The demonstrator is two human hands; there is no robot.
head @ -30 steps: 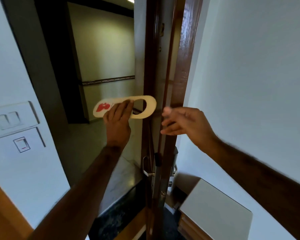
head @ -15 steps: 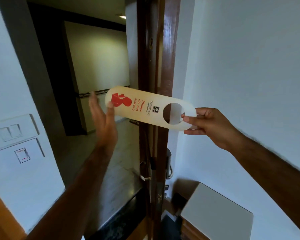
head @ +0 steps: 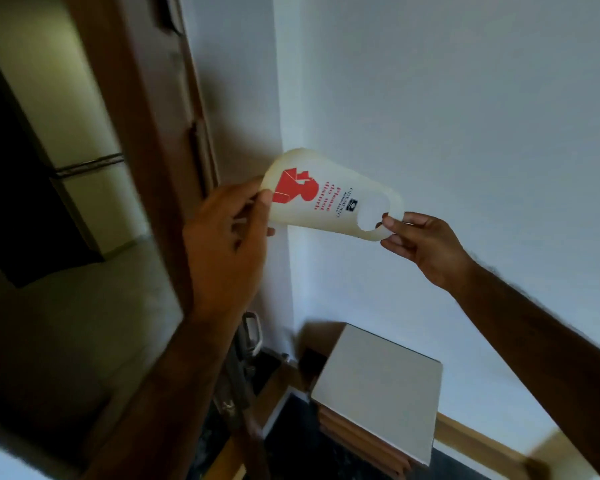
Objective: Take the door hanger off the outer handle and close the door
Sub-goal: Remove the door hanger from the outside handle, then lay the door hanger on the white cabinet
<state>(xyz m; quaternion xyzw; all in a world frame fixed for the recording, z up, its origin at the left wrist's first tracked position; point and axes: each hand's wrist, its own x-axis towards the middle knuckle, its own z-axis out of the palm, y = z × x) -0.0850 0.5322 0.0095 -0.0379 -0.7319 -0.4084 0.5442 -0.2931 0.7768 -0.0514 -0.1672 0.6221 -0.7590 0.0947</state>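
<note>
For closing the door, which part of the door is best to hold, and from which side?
Probably the metal lever handle low on the open door's edge, reached from above. It juts out, whereas the edge is flat. Both hands hold the door hanger, so the left hand must release first.

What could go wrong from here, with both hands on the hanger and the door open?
1. Both hands are occupied: the left hand pinches the printed end of the door hanger and the right hand the hole end, so neither is free to close the door.
2. The right hand's pinch is on the thin rim beside the hole; it could slip or tear there.
3. The hanger already curves between the hands; more squeeze may crease it.
</note>
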